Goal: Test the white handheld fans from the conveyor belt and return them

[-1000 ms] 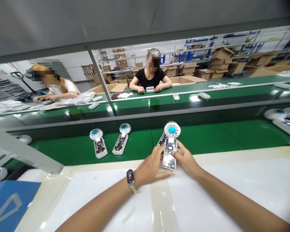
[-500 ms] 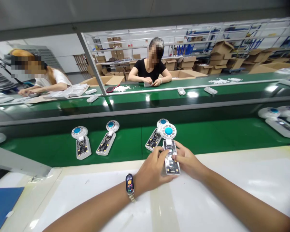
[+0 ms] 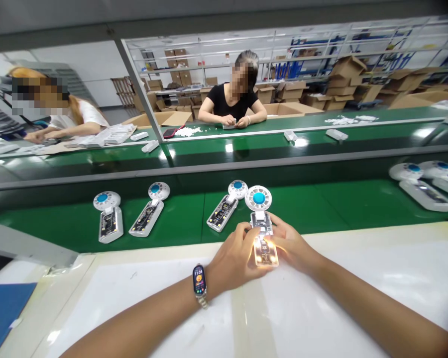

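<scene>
Both hands hold one white device (image 3: 260, 219) that looks like a small handheld fan, with a round vented head, a blue centre and a clear-faced body over a circuit board. Warm yellow lights glow in the lower body. My left hand (image 3: 233, 256) grips its left side and lower edge, thumb on the front. On the right side, my right hand (image 3: 289, 241) wraps round it with the thumb pressed on the face. Just behind lies a similar fan (image 3: 223, 213) on the green conveyor belt (image 3: 186, 219). A smartwatch (image 3: 199, 281) is on my left wrist.
More such fans (image 3: 110, 224) lie along the belt, left and far right. A white worktop (image 3: 142, 298) is under my arms, with a blue sheet (image 3: 7, 313) at its left. Beyond a rail, two people work at a second green belt (image 3: 194, 151) bearing white housings and small parts.
The lights in the held fan have come on. The fans on the near belt have shifted left, while both hands have stayed nearly in place.
</scene>
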The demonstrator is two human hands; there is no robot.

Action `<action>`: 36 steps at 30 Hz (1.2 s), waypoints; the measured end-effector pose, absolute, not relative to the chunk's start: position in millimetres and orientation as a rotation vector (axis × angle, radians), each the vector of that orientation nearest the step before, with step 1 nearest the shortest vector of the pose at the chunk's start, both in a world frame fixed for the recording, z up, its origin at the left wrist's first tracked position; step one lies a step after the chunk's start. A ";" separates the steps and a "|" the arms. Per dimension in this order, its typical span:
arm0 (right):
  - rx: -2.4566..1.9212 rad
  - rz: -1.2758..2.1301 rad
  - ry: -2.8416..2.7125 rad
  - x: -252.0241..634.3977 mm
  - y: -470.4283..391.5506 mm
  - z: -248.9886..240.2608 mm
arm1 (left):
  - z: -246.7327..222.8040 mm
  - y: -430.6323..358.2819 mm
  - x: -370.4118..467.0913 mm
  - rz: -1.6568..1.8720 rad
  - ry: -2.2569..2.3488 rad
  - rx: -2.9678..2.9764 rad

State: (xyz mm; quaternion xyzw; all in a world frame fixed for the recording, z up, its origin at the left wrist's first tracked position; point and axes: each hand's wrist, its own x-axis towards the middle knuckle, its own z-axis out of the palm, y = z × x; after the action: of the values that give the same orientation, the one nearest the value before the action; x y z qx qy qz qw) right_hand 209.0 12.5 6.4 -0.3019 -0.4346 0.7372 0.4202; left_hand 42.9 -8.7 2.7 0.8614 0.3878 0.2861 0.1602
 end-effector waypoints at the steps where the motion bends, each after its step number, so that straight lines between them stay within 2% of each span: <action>1: -0.749 1.848 -1.097 209.3 12.4 6.4 | 2.5 -8.7 43.0 0.818 1.111 2.463; 11: -0.757 1.830 -1.143 209.4 10.4 7.6 | 3.5 -9.5 43.8 0.787 1.121 2.478; 21: -0.645 1.814 -1.146 213.0 16.0 -13.6 | 3.0 -10.1 39.6 0.751 1.068 2.563; 30: -0.626 1.859 -1.156 213.3 15.0 -6.1 | 5.4 -9.2 39.5 0.735 1.064 2.511; 36: -0.587 1.916 -1.162 212.8 13.3 -8.2 | 10.4 -4.5 33.7 1.002 1.200 2.345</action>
State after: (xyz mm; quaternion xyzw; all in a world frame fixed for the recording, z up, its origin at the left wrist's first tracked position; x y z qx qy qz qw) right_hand 212.8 13.3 -8.2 -0.2320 -0.4596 0.7577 0.4011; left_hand 33.7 -4.5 10.4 0.8212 0.4202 0.3509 0.1610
